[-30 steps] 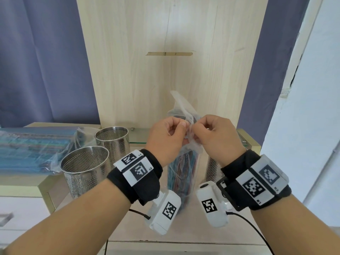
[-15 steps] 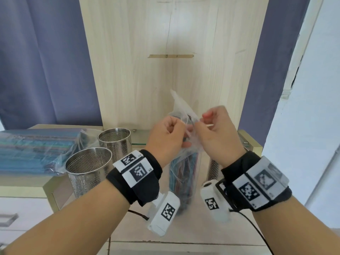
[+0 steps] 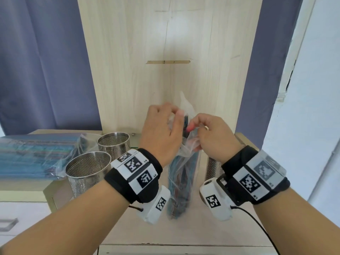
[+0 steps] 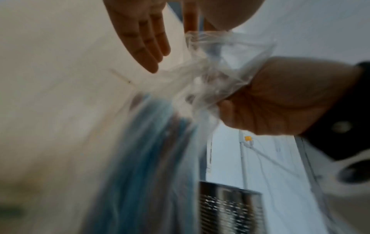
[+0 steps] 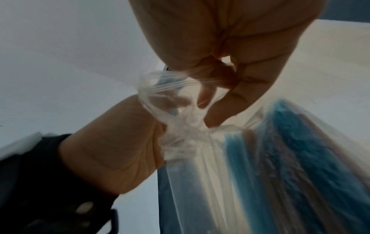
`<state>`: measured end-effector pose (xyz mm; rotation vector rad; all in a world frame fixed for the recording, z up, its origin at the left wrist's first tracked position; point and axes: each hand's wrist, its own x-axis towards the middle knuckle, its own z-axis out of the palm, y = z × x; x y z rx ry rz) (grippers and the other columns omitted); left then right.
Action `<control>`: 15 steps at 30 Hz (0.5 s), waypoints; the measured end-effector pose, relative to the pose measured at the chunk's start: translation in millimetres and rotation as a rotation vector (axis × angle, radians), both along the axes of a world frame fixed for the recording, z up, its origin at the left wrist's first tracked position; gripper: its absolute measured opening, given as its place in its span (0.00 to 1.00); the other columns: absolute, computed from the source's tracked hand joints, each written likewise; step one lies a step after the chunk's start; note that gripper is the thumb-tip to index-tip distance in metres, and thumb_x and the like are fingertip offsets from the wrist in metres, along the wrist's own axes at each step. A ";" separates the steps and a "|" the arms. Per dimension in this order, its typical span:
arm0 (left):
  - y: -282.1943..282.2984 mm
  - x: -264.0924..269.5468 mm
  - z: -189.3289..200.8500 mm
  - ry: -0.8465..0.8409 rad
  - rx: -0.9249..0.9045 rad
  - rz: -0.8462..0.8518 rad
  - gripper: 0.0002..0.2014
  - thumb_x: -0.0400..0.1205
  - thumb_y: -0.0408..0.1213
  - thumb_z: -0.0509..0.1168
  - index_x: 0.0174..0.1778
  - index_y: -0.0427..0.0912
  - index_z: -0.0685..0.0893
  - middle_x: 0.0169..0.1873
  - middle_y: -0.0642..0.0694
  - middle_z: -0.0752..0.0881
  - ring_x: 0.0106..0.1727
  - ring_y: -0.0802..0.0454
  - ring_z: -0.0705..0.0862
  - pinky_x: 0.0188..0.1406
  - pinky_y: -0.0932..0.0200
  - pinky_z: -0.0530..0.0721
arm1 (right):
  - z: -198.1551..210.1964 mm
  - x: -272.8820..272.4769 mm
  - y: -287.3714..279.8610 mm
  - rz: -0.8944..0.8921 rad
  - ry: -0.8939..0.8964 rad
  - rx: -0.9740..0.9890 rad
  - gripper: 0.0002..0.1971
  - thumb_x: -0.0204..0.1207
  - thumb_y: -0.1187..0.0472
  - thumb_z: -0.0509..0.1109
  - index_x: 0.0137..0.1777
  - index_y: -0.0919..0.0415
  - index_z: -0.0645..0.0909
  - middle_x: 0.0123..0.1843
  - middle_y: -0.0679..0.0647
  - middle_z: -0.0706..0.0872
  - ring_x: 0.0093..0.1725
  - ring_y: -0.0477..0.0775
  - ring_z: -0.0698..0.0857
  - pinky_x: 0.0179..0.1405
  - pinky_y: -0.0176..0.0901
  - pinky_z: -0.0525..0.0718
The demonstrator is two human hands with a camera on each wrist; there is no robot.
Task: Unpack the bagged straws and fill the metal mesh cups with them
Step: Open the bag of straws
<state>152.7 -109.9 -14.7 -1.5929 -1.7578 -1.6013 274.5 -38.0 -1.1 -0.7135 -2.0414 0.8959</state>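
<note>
Two hands meet at the top of a clear plastic bag of straws (image 3: 181,183), which stands upright on the pale wooden tabletop (image 3: 184,234) between our wrists. Our left hand (image 3: 161,133) sits at the bag's gathered neck with thumb and forefinger closed on the film, while in the left wrist view its other fingers (image 4: 146,41) hang straight and loose. Our right hand (image 3: 211,136) has its fingers curled and pinches the crumpled plastic just below the zip strip (image 5: 176,86). Blue and dark straws (image 5: 284,150) fill the bag below the pinch. We note two perforated metal cups to the left, a near cup (image 3: 88,173) and a far cup (image 3: 114,144), both upright; a third cup (image 3: 213,168) shows partly behind the right wrist. Further bagged straws (image 3: 35,155) lie flat on the raised surface at far left.
</note>
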 end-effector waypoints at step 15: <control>4.5 -20.6 16.0 0.066 -0.826 -0.055 0.50 0.69 0.42 0.70 0.82 0.68 0.47 0.66 0.45 0.74 0.54 0.44 0.85 0.51 0.49 0.89 | 6.0 10.4 11.3 -0.120 -0.566 0.052 0.44 0.78 0.64 0.67 0.86 0.43 0.43 0.86 0.63 0.43 0.68 0.68 0.79 0.37 0.36 0.76</control>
